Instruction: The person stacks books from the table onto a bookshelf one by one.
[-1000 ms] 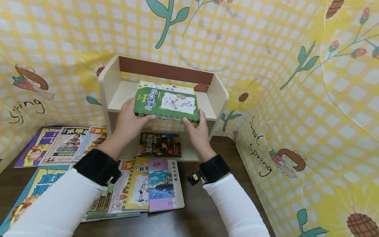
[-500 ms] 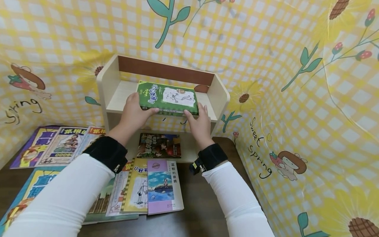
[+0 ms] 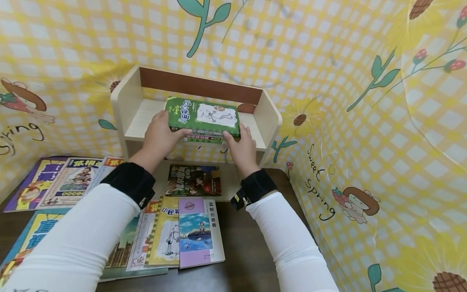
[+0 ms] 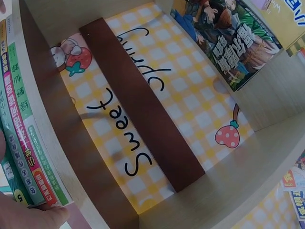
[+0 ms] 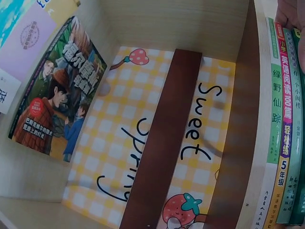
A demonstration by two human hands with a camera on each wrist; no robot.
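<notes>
A green book (image 3: pixel 202 117) lies flat on top of a small stack on the upper board of a pale wooden shelf (image 3: pixel 124 97). My left hand (image 3: pixel 160 134) grips its front left corner, and my right hand (image 3: pixel 238 145) grips the front right corner. The left wrist view shows the stack's spines (image 4: pixel 19 133) from below, with my thumb (image 4: pixel 33 214) against them. In the right wrist view the same spines (image 5: pixel 281 119) stand at the right, with a fingertip (image 5: pixel 290 12) on their end.
A dark-covered book (image 3: pixel 193 179) lies on the shelf's lower board. Several books lie flat on the brown table (image 3: pixel 244 243) in front, among them a purple book (image 3: pixel 200 231) and a yellow book (image 3: pixel 168 233). Yellow checked cloth (image 3: pixel 365 142) closes in the back and right.
The green book has moved away from me and down onto the books on the upper board. Both hands went with it and still hold its front corners.
</notes>
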